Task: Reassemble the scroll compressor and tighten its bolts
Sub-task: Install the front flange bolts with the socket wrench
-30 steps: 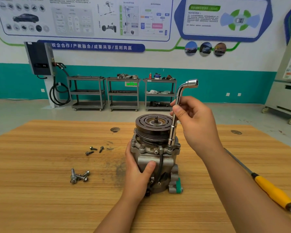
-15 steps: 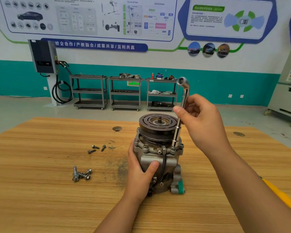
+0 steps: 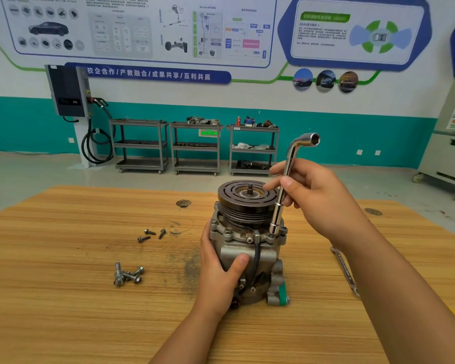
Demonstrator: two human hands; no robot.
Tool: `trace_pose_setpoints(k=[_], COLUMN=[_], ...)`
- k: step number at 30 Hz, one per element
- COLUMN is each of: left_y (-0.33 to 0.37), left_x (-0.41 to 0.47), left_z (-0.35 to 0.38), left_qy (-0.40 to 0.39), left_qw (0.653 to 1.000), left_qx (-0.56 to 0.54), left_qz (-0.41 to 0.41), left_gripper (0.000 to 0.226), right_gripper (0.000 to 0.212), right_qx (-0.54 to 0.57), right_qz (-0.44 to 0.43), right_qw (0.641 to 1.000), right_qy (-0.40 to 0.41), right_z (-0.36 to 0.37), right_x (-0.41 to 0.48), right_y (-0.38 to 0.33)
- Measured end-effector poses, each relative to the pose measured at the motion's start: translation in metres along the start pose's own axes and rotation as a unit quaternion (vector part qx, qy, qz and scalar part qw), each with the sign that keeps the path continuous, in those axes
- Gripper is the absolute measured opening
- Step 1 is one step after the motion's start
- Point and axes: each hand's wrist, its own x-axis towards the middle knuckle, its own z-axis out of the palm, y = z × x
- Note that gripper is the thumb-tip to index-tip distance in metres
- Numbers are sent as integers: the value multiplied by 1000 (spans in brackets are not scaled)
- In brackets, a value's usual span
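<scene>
The scroll compressor (image 3: 250, 248) stands upright on the wooden table (image 3: 63, 298), its dark pulley on top. My left hand (image 3: 218, 274) grips the grey housing from the left, thumb across the front. My right hand (image 3: 315, 198) pinches the shaft of a chrome L-shaped socket wrench (image 3: 281, 203). The wrench stands nearly upright with its lower socket on a bolt at the right of the flange. Its bent upper end points to the right.
Three small dark bolts (image 3: 151, 234) lie left of the compressor, and a cluster of larger silver bolts (image 3: 128, 275) lies nearer the table's front. A flat spanner (image 3: 344, 270) rests to the right, partly under my right forearm. Shelving carts stand by the far wall.
The wrench's bent upper end swung from pointing right, round toward the back, and to the right again as my right hand turned it. My left hand kept its grip on the housing.
</scene>
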Motion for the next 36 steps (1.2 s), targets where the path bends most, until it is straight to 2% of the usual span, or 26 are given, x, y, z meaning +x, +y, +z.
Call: trace_pose_setpoints(k=[3,6,9,12,19,23,25,28,32,36], left_y=[0,1,1,1,0,0,0,0,0,0], left_x=[0,0,0,-1,1,1,1,1,1,1], left_z=[0,0,0,0,-1,-1,0,-1,-1,-1], left_qy=[-3,-3,-6,-5,-4,-2,0,-2,-1,-4], left_qw=[1000,1000,1000,1000,1000,1000,1000,1000,1000,1000], left_qx=[0,1,-9,-3,-2,1,7,7,9,8], left_qz=[0,3,3,5,11,11,15,14,15,12], left_gripper=[82,82,84,84,85,84,84,84,85,85], right_gripper=[23,6,15,7,26,11,12,5,21,23], right_qx=[7,-1,-49,-16,51,7,-20,-47,-9,39], right_qz=[5,2,-4,15,57,46,40,28,41,41], right_qw=[1000,1000,997,998,996,999,998,998,999,998], right_qy=[-10,13,56,66,-43,15,42,31,12,-12], right_z=[-2,3,10,13,-2,3,8,15,14,10], right_x=[1,2,2,1,-5,-2,-1,-3,-6,-8], right_y=[0,0,1,0,1,3,5,6,7,6])
